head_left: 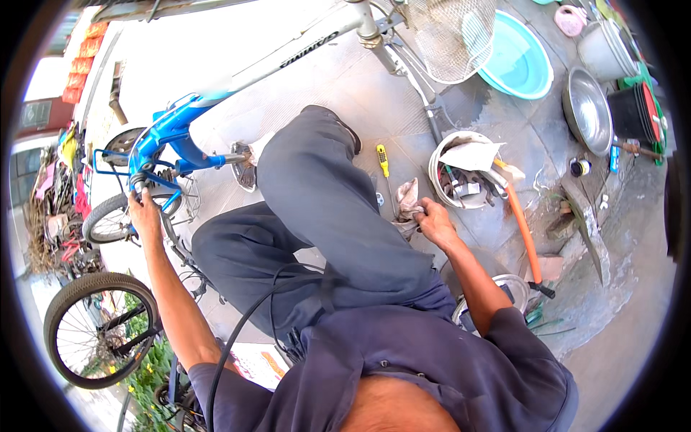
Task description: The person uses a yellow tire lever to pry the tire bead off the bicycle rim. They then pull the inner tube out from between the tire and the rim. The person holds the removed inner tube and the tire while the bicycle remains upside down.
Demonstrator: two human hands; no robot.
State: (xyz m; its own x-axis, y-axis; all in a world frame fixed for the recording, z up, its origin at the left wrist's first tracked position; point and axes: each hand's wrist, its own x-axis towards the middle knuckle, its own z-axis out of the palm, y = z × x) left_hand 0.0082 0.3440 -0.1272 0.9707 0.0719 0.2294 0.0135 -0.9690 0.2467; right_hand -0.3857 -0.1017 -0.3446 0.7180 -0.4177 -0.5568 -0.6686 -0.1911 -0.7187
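A white and blue bicycle frame point(188, 147) stretches across the upper left. My left hand point(146, 214) reaches to its lower left end, the fingers closed round a dark metal part beside the blue tubing. On my right, a crumpled dirty rag point(407, 200) is gripped in my right hand point(436, 223), close to the ground. Just beyond the rag lies a yellow-handled screwdriver point(383, 161). A white bucket point(434, 176) filled with tools and another cloth stands at the right hand's far side.
An orange-handled tool point(522, 232) leans against the bucket. Farther off are a light-blue basin point(529, 61), a metal bowl point(586, 108) and a black bucket point(633, 114). A bicycle wheel point(54, 327) stands at my left. A black cable point(248, 313) crosses my lap.
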